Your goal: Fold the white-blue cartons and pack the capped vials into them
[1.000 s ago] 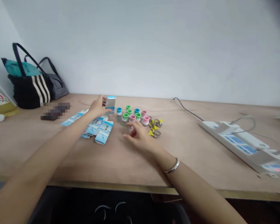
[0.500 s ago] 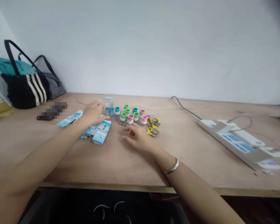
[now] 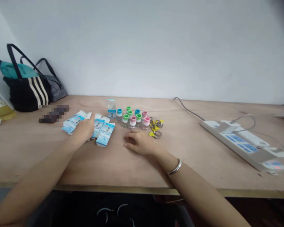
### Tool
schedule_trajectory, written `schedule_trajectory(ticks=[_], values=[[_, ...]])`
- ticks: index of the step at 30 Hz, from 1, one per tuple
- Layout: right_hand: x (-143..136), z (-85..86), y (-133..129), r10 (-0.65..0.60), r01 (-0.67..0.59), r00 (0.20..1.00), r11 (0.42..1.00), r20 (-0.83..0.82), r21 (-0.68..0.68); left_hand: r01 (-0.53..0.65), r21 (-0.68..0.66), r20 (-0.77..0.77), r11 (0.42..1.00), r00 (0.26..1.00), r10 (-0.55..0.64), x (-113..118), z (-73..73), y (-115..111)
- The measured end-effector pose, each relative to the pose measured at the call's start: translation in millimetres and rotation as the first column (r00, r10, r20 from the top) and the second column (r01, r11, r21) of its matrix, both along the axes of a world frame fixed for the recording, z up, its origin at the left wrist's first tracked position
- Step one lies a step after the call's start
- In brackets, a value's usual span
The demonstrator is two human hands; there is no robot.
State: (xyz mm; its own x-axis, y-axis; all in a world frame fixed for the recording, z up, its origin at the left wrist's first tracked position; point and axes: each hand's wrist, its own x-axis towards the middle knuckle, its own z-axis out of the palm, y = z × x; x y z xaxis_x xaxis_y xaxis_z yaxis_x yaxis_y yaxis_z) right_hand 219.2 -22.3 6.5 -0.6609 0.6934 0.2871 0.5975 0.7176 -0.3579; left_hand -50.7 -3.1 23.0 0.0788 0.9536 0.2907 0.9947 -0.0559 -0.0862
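Over a spread of flattened blue-and-white cartons (image 3: 105,134) is my left hand (image 3: 84,127), one finger stretched out beside a white carton flap (image 3: 89,115); its other fingers are largely hidden. My right hand (image 3: 139,142) rests on the table with loosely bent fingers and the thumb apart, holding nothing. Just beyond it stand several small clear bottles with green, blue and pink ring tops, such as a pink-topped bottle (image 3: 146,121). One opened carton (image 3: 111,108) stands upright left of the bottles. Metal hose clamps with yellow tabs (image 3: 158,134) lie right of them.
A white power strip (image 3: 236,145) with plugged-in adapters lies at the right, its grey cable (image 3: 189,108) running to the wall. At the left are a blurred-out dark object (image 3: 54,114), a black striped bag (image 3: 26,93) and a bottle of yellow liquid (image 3: 1,108).
My left hand has drawn back from beside the standing carton, down and left onto the flattened cartons, uncovering more of them. My right hand has barely moved.
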Motion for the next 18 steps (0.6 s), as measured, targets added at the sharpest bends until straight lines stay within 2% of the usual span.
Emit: schedule_trajectory(ticks=[3, 5, 6, 7, 8, 10, 12, 14, 16, 17, 18], values=[[-1.4, -0.1, -1.1, -0.023, 0.023, 1.0, 1.0, 0.015, -0.003, -0.019, 0.168, 0.047, 0.986, 0.999, 0.011, 0.1, 4.9, -5.1], [-0.9, -1.0, -0.7, -0.072, 0.071, 0.997, 0.997, -0.029, -0.022, 0.08, 0.3, 0.082, 0.951, 0.991, -0.11, 1.7, 6.6, -9.2], [0.2, -1.2, -0.1, -0.101, 0.099, 0.992, 0.994, -0.074, -0.038, 0.195, 0.339, 0.075, 0.92, 0.97, -0.232, 3.6, 6.3, -11.4], [1.9, -0.8, 0.8, -0.127, 0.121, 0.983, 0.991, -0.133, -0.053, 0.341, 0.352, 0.049, 0.872, 0.923, -0.381, 6.3, 5.0, -13.8], [4.4, 0.5, 1.8, -0.144, 0.134, 0.97, 0.989, -0.198, -0.065, 0.495, 0.342, 0.013, 0.799, 0.847, -0.531, 9.9, 2.8, -16.5], [10.9, 6.2, 3.7, -0.145, 0.131, 0.938, 0.989, -0.315, -0.066, 0.724, 0.299, -0.053, 0.622, 0.663, -0.746, 19.4, -4.6, -22.4], [18.2, 14.8, 4.7, -0.121, 0.118, 0.919, 0.993, -0.376, -0.03, 0.837, 0.281, -0.126, 0.469, 0.517, -0.847, 31.1, -14.9, -28.7], [24.4, 23.1, 4.8, -0.094, 0.102, 0.932, 0.995, -0.349, 0.006, 0.9, 0.269, -0.205, 0.344, 0.403, -0.892, 43.0, -26.1, -34.0], [27.6, 27.2, 4.3, -0.06, 0.059, 0.97, 0.998, -0.237, -0.011, 0.931, 0.239, -0.21, 0.274, 0.325, -0.922, 53.0, -35.6, -37.0], [27.9, 27.1, 4.1, -0.033, 0.026, 0.985, 0.999, -0.168, -0.044, 0.932, 0.229, -0.161, 0.28, 0.32, -0.934, 56.7, -38.7, -37.5], [27.1, 25.7, 3.8, -0.001, -0.007, 0.994, 0.997, -0.105, -0.079, 0.923, 0.223, -0.08, 0.312, 0.337, -0.938, 59.5, -40.4, -37.3]])
